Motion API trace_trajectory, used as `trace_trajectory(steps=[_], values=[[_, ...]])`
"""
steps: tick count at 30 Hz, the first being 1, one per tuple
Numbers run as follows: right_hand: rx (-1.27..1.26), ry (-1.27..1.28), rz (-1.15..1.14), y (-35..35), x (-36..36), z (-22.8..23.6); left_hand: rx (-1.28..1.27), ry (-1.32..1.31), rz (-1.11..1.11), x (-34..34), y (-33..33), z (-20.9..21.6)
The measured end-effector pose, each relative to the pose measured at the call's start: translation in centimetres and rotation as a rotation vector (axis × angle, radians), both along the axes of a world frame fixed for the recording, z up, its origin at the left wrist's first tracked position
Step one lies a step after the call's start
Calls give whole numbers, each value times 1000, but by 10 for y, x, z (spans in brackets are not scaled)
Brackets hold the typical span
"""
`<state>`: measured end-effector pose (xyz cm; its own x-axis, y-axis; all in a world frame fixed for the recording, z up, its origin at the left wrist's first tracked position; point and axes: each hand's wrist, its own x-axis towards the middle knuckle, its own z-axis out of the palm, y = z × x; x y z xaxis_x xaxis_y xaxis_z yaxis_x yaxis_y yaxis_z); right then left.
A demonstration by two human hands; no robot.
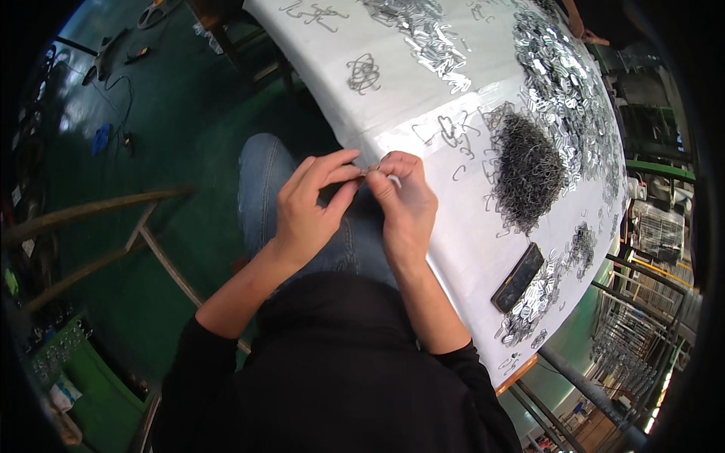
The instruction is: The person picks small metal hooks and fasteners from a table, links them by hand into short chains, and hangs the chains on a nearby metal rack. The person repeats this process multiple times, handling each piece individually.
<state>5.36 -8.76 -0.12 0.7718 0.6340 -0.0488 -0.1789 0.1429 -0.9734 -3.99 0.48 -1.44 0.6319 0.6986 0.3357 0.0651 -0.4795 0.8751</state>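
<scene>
Over my lap, beside the table edge, my left hand [313, 196] and my right hand [408, 200] meet at the fingertips. Both are closed in a pinch around something tiny and greyish, mostly covered by the fingers; its kind cannot be made out. Closest to my right hand on the table lie loose bent wire hooks [455, 130]. Farther right rises a dense dark heap of wire hooks [529, 174]. Behind it spreads a large pile of shiny flat metal pieces [559, 90], apparently small slotted plates.
The white-covered table [461, 219] bends along my right side. A dark phone [517, 278] lies beside a smaller pile of metal pieces [538, 298]. Another person's hand [593, 38] shows at the far right. A wooden frame [143, 226] stands on the green floor at left.
</scene>
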Motion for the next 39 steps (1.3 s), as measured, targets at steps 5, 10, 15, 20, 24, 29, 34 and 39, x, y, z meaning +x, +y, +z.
trace_trajectory(steps=[5, 10, 15, 20, 24, 29, 34, 39], values=[[13, -157, -11, -9, 4, -9, 12, -8, 16, 28, 38, -11], [12, -154, -30, -19, 4, -13, 68, 108, -352, 152, 64, -35], [-29, -119, -37, -27, 1, -12, 423, 384, -325, 236, 33, -50], [-80, -184, -39, -36, -4, -16, 359, 476, -507, 242, 29, -60], [-106, -197, -31, -41, -8, -22, 435, 348, -404, 220, 38, -67], [-126, -205, -5, -43, -11, -25, 361, 129, -513, 229, 41, -64], [-124, -223, 3, -41, -13, -21, 428, 393, -637, 249, 30, -58], [-130, -257, -1, -40, -14, -19, 200, 254, -581, 209, 50, -43]])
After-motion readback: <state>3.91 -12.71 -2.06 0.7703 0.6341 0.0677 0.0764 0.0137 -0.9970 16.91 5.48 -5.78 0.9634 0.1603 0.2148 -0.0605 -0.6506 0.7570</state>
